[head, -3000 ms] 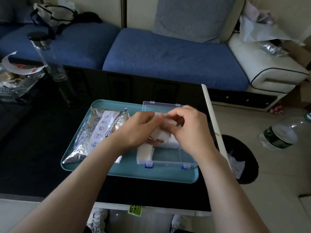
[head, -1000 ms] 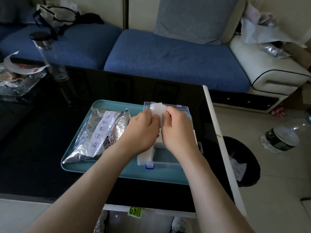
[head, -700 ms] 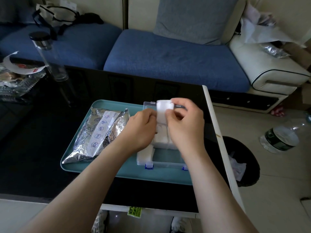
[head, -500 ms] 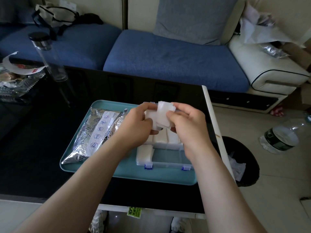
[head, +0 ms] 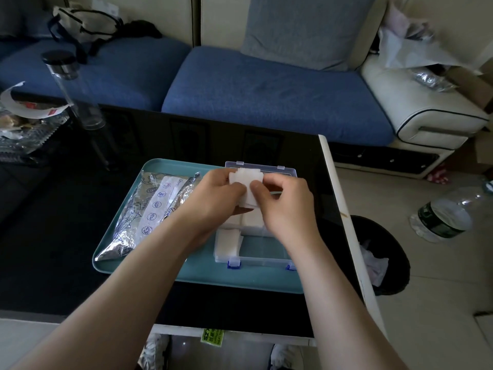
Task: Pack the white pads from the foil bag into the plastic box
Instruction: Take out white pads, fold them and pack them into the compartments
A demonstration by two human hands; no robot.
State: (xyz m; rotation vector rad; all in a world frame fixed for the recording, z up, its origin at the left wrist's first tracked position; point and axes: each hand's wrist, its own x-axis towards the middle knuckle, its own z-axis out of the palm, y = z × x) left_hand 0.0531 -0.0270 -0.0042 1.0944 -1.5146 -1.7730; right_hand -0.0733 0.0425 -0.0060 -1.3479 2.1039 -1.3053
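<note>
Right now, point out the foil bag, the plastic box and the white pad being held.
foil bag (head: 130, 218), head view, crinkled silver left side.
plastic box (head: 264, 260), head view, clear front wall.
white pad (head: 246, 176), head view, exposed upper face.

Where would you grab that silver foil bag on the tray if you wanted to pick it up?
Probably its crumpled far end, pinched from above and the left. The foil bag lies flat on the teal tray, and the left hand and plastic box crowd its right side.
</note>
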